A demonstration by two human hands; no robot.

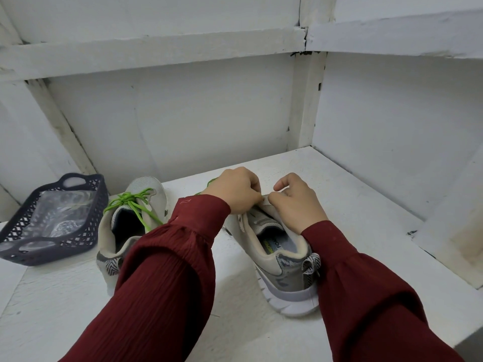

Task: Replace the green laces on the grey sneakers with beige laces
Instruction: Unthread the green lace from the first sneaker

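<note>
Two grey sneakers stand on the white shelf. The left sneaker still carries a tied green lace. The right sneaker lies under both hands, heel toward me. My left hand has its fingers curled at the tongue and eyelet area, and a green lace runs out behind it. My right hand pinches the shoe's upper close beside the left hand. What the fingertips hold is hidden.
A dark plastic basket with clear plastic packaging inside sits at the left edge of the shelf. White walls close the shelf behind and to the right. Bare shelf surface lies to the right of the sneaker and in front.
</note>
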